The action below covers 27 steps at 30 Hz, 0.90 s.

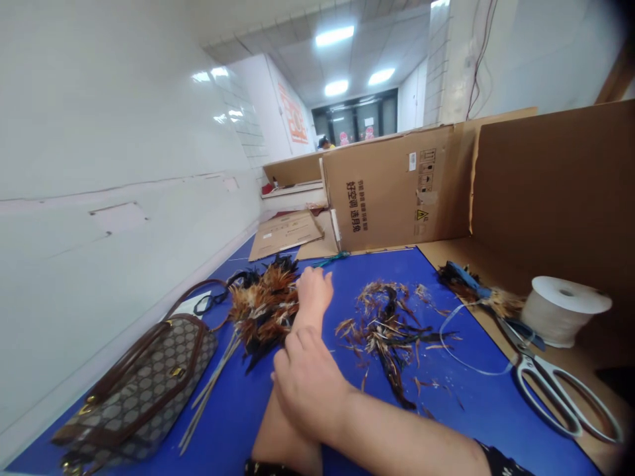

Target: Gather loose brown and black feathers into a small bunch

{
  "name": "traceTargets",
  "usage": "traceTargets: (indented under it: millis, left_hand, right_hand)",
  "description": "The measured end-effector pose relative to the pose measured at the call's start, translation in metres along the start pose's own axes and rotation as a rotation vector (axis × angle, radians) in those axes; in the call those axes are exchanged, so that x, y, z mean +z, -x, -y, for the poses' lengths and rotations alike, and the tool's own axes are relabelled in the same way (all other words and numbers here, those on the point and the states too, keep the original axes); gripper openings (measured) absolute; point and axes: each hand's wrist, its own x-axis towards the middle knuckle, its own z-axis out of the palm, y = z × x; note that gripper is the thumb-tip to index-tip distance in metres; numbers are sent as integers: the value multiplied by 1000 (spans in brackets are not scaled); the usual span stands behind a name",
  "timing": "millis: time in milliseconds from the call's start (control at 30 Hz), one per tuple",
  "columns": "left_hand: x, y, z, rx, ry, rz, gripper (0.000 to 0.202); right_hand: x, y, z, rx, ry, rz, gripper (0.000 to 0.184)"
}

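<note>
My left hand point(313, 292) reaches forward onto a bundle of brown, orange and black feathers point(260, 307) on the blue tabletop point(238, 410). Its fingers curl down into the bundle's right edge. My right hand point(307, 383) crosses over from the right and lies on my left forearm, fingers curled together, with nothing visible in them. Thin pale sticks point(208, 387) stretch out from under the bundle toward me. A loose scatter of feather pieces point(389, 330) lies just right of both hands.
A brown patterned handbag point(133, 390) sits at the near left beside the white wall. White-handled scissors point(555, 390), a spool of white cord point(563, 311) and a loop of it lie at the right. Cardboard boxes point(397, 195) wall off the back and right.
</note>
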Motion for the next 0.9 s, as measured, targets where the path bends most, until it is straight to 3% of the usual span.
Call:
traceTargets:
  millis: [167, 233, 400, 667, 900]
  left_hand:
    - [-3, -5, 0, -2, 41, -2, 44]
    - [-7, -6, 2, -27, 41, -13, 43]
    - [-16, -7, 2, -26, 67, -54, 42]
    - [-23, -17, 14, -56, 91, -91, 42]
    - [-31, -17, 12, -32, 114, -159, 41]
  right_hand:
    - [21, 11, 30, -215, -113, -40, 24]
    - [20, 12, 30, -248, -144, -57, 23]
    - [1, 5, -2, -35, -41, -80, 26]
    - [25, 13, 26, -216, -151, -93, 27]
    - [-1, 5, -10, 2, -30, -175, 25]
